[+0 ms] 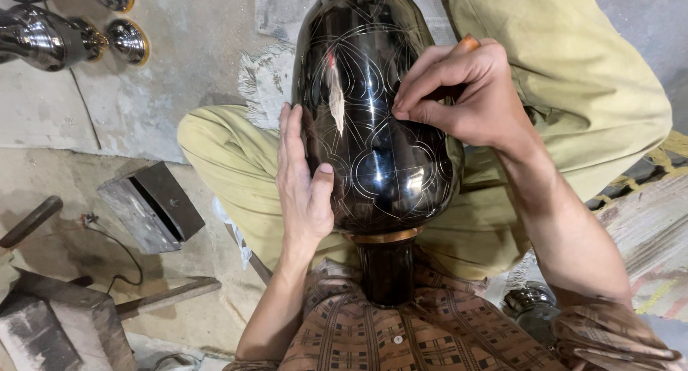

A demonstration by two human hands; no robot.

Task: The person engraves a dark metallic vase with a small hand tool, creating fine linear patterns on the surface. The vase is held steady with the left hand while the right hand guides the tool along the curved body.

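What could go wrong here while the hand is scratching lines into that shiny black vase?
The right hand works a pointed tool against the black vase; a slip might mar the fine engraved pattern. Only the left hand, flat on its side, and the lap steady the vase, so it may roll. Bare fingers near the tip could get nicked.

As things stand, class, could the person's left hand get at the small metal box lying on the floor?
Probably yes. The left hand rests flat on the dark vase, and the metal box lies on the floor just beyond that side's knee, with nothing between; the hand would have to leave the vase.
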